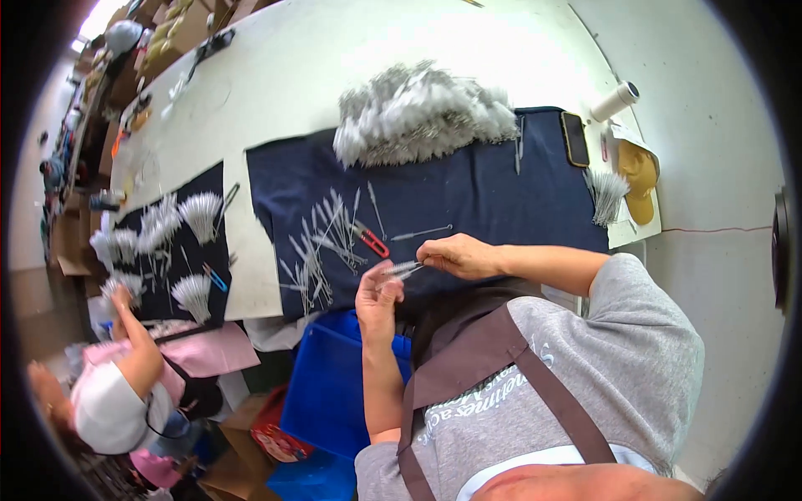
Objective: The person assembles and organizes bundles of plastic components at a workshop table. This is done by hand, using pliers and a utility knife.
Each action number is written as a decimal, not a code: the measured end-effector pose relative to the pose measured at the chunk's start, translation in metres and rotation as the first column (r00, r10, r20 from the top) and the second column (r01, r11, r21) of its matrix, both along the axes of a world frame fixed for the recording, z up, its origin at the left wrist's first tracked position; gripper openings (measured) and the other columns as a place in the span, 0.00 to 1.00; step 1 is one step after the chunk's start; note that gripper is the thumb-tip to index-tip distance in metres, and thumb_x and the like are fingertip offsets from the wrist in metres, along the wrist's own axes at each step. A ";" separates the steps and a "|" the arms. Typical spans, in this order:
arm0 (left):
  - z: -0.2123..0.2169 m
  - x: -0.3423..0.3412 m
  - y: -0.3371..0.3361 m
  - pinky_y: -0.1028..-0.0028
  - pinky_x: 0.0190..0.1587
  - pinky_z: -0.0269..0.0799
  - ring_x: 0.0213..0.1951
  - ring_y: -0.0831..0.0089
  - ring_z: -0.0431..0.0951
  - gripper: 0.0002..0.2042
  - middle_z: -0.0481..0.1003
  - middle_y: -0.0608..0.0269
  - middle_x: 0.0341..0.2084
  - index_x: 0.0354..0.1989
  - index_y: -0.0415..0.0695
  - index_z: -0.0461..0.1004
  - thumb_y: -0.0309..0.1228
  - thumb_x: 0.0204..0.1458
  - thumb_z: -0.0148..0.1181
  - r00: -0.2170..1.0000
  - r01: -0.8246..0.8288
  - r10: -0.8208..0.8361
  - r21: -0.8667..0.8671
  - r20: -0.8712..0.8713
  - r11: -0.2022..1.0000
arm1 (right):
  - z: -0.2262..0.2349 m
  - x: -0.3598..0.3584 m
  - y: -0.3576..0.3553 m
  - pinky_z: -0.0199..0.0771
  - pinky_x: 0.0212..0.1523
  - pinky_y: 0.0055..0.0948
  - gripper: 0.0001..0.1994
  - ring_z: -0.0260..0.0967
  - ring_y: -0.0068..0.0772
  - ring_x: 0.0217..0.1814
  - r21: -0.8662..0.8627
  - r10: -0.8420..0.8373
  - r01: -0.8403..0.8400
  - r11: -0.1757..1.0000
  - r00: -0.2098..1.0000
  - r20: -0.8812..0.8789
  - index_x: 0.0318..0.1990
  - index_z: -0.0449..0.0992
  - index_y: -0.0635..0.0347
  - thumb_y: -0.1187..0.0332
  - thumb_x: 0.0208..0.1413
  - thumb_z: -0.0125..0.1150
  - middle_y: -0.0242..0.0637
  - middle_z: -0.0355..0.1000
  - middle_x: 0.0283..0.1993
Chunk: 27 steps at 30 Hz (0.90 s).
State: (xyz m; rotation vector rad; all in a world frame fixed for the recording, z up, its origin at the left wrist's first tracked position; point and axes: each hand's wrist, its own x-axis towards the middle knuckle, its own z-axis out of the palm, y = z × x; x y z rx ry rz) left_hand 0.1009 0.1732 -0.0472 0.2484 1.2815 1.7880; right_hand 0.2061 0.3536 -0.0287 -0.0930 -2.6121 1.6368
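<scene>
My right hand point(462, 256) pinches the wire ends of a few thin white-bristled brushes point(408, 271) above the near edge of the dark cloth. My left hand point(378, 292) is around their bristle ends, thumb and fingers on either side, slightly smeared by motion. Left of my hands lie loose brushes point(313, 271), spread in different directions. Red-handled snips point(373, 242) rest beside them. A single brush point(422, 232) lies just beyond my right hand. Farther back, a big heap of the same brushes point(426, 117) covers the cloth's far edge.
The dark cloth point(501, 192) covers part of the white table point(284, 83). At right are a phone point(576, 139), a white cylinder point(616, 101), a brush bundle point(607, 197) and a yellow item point(638, 179). Blue bins point(322, 384) stand below. A co-worker's hand point(122, 297) touches brushes at left.
</scene>
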 end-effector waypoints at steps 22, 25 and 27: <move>-0.031 -0.204 0.103 0.84 0.15 0.50 0.15 0.86 0.55 0.09 0.61 0.72 0.19 0.39 0.41 0.66 0.33 0.55 0.48 0.995 0.078 -0.063 -0.207 0.077 0.975 | 0.011 0.002 0.121 0.69 0.30 0.21 0.10 0.69 0.20 0.28 0.007 -0.914 0.935 0.355 0.346 0.211 0.36 0.72 0.63 0.66 0.54 0.51 0.35 0.72 0.28; -0.071 -0.249 0.137 0.83 0.21 0.59 0.20 0.84 0.63 0.14 0.68 0.67 0.26 0.40 0.39 0.68 0.36 0.51 0.54 0.916 0.035 -0.149 -0.296 -0.372 0.954 | 0.049 -0.055 0.137 0.69 0.32 0.24 0.08 0.70 0.25 0.31 0.160 -0.839 0.826 0.540 0.544 0.020 0.35 0.73 0.62 0.67 0.53 0.52 0.36 0.72 0.31; -0.069 -0.254 0.175 0.78 0.33 0.67 0.29 0.76 0.70 0.16 0.72 0.62 0.32 0.38 0.36 0.69 0.38 0.48 0.57 0.849 -0.006 -0.188 -0.365 -0.494 0.931 | 0.058 -0.094 0.157 0.68 0.36 0.29 0.06 0.69 0.32 0.36 0.434 -0.608 0.626 0.648 0.768 -0.201 0.35 0.73 0.59 0.69 0.51 0.53 0.36 0.71 0.33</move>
